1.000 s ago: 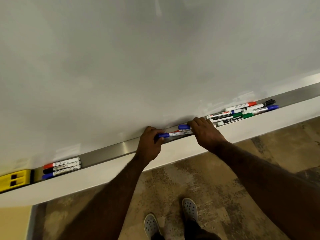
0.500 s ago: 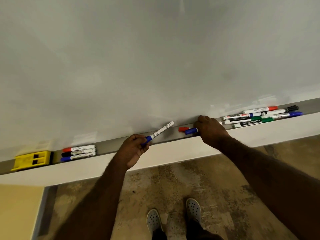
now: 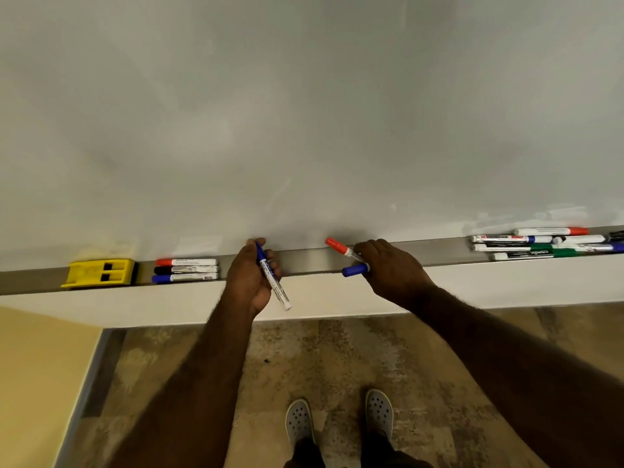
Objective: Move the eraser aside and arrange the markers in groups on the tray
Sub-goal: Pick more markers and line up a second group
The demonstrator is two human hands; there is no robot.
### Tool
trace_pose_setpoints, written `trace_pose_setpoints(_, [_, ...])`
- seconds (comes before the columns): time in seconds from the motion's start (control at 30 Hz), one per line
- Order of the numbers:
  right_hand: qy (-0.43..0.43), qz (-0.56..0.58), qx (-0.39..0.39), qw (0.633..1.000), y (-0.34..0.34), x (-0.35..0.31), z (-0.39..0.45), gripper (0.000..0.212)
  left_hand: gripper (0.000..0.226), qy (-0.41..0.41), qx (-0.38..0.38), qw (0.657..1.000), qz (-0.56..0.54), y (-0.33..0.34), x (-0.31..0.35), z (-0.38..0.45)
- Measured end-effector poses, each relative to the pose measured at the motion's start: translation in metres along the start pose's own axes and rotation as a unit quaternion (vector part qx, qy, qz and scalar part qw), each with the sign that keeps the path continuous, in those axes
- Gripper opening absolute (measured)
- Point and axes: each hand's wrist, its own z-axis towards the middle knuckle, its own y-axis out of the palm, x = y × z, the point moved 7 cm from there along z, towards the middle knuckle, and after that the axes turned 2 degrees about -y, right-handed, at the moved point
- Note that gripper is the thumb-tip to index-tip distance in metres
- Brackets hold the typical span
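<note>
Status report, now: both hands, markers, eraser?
Left hand shut on blue marker. Right hand grips red marker and second blue marker. Yellow eraser far left on tray, not in the way.

Grey whiteboard, mottled floor, yellow wall

Brushed metal tray, plastic markers

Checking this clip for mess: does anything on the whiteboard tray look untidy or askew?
Yes. The pile of markers at the tray's right end lies jumbled, colours mixed and overlapping, unlike the neat trio beside the yellow eraser. No damage shows.
</note>
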Motion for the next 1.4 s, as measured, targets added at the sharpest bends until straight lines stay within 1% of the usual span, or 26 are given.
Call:
trace_pose_setpoints(0.13, [-0.014,0.023,0.007,1.0,0.007,-0.024,0.017,0.024,0.026,0.05,0.095,0.993,0.057,-0.019,0.017,0.002])
trace_pose_setpoints(0.23, [-0.013,0.043,0.006,0.999,0.012,-0.041,0.031,0.026,0.017,0.067,0.137,0.988,0.025,-0.033,0.022,0.005])
trace_pose_setpoints(0.3, [-0.017,0.046,0.003,0.999,0.016,-0.052,0.039,0.028,0.017,0.091,0.176,0.98,0.036,-0.045,0.025,0.008])
trace_pose_setpoints(0.37, [-0.03,0.034,-0.001,0.999,0.022,-0.063,0.047,0.029,0.017,0.124,0.211,0.965,0.097,-0.058,0.03,0.012])
trace_pose_setpoints(0.43, [-0.046,0.006,-0.002,0.999,0.027,-0.073,0.054,0.03,0.009,0.146,0.229,0.943,0.191,-0.068,0.035,0.011])
trace_pose_setpoints(0.47, [-0.051,-0.011,-0.001,0.999,0.03,-0.078,0.057,0.03,0.008,0.152,0.227,0.93,0.245,-0.071,0.037,0.01])
trace_pose_setpoints(0.53, [-0.053,-0.035,-0.002,0.998,0.037,-0.086,0.063,0.031,0.012,0.166,0.194,0.904,0.343,-0.071,0.039,0.009])
trace_pose_setpoints(0.57, [-0.05,-0.043,-0.011,0.998,0.041,-0.089,0.066,0.032,0.012,0.18,0.168,0.884,0.397,-0.068,0.041,0.009])
trace_pose_setpoints(0.6, [-0.046,-0.05,-0.025,0.997,0.045,-0.092,0.07,0.032,0.012,0.202,0.146,0.853,0.459,-0.064,0.044,0.009])
trace_pose_setpoints(0.67, [-0.04,-0.06,-0.05,0.996,0.054,-0.099,0.078,0.031,0.012,0.241,0.122,0.768,0.58,-0.056,0.049,0.008])
trace_pose_setpoints(0.7, [-0.039,-0.061,-0.058,0.996,0.058,-0.103,0.083,0.03,0.014,0.253,0.117,0.734,0.619,-0.055,0.052,0.008])
trace_pose_setpoints(0.77, [-0.034,-0.068,-0.069,0.995,0.065,-0.11,0.09,0.028,0.018,0.273,0.106,0.689,0.663,-0.052,0.051,0.006])
trace_pose_setpoints(0.83, [-0.032,-0.078,-0.077,0.993,0.073,-0.12,0.097,0.029,0.02,0.299,0.103,0.66,0.682,-0.054,0.049,0.003])
trace_pose_setpoints(0.87, [-0.034,-0.08,-0.083,0.993,0.077,-0.124,0.1,0.031,0.02,0.311,0.103,0.651,0.685,-0.055,0.048,0.0])
trace_pose_setpoints(0.93, [-0.047,-0.082,-0.097,0.991,0.085,-0.13,0.103,0.03,0.022,0.328,0.105,0.65,0.678,-0.056,0.046,-0.004])
trace_pose_setpoints(1.07, [-0.034,-0.087,-0.125,0.988,0.099,-0.132,0.106,0.022,0.02,0.335,0.116,0.678,0.644,-0.067,0.049,-0.009])
trace_pose_setpoints(1.13, [-0.025,-0.081,-0.142,0.986,0.104,-0.13,0.107,0.025,0.02,0.339,0.121,0.693,0.625,-0.072,0.052,-0.012])
trace_pose_setpoints(1.2, [-0.021,-0.061,-0.151,0.986,0.105,-0.131,0.108,0.027,0.024,0.345,0.121,0.696,0.618,-0.075,0.054,-0.014])
trace_pose_setpoints(1.23, [-0.016,-0.042,-0.148,0.988,0.104,-0.132,0.109,0.029,0.026,0.352,0.115,0.689,0.623,-0.073,0.054,-0.014])
trace_pose_setpoints(1.3, [0.009,0.005,-0.13,0.992,0.099,-0.131,0.109,0.036,0.031,0.368,0.097,0.664,0.644,-0.067,0.052,-0.013])
trace_pose_setpoints(1.33, [0.018,0.025,-0.119,0.992,0.097,-0.131,0.109,0.04,0.03,0.373,0.09,0.652,0.654,-0.065,0.051,-0.013])
trace_pose_setpoints(1.4, [0.008,0.034,-0.107,0.994,0.094,-0.135,0.108,0.044,0.027,0.377,0.085,0.637,0.667,-0.061,0.048,-0.011])
